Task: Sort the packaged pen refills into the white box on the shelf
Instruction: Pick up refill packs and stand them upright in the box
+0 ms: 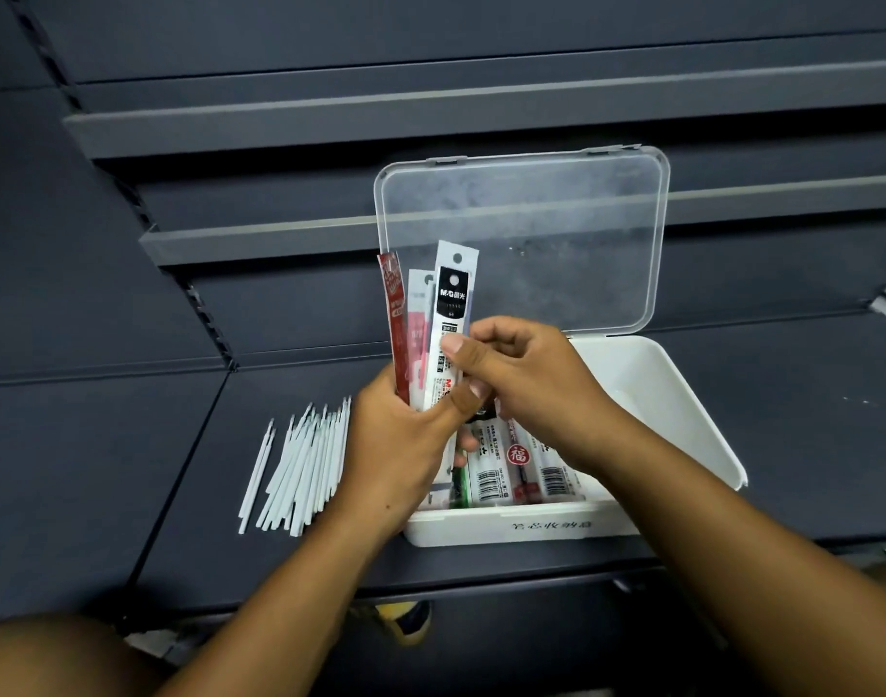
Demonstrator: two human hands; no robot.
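We see a dark shelf (104,470) with a heap of thin white sticks (305,465) near its front edge, just left of the white box (506,526). The box sits by the front edge too, and its clear lid (531,218) stands up at the back. Under the shelf a yellow shoe (405,621) peeks out.

Both hands are in front of the box and cover its left side, so we cannot see all that is inside. The words on the box front are too blurry to read. The bottoms of the held packs (420,344) are hidden in the left hand (400,445).

That hand curls round three packs and holds them up over the box's left side. The right hand (526,379) pinches the front one, a white pack (453,304) with a black top. Beside it are a pink pack (416,314) and a red pack (393,314). The flat packs (518,465) lie in the box, white with bar codes, one with a round red mark
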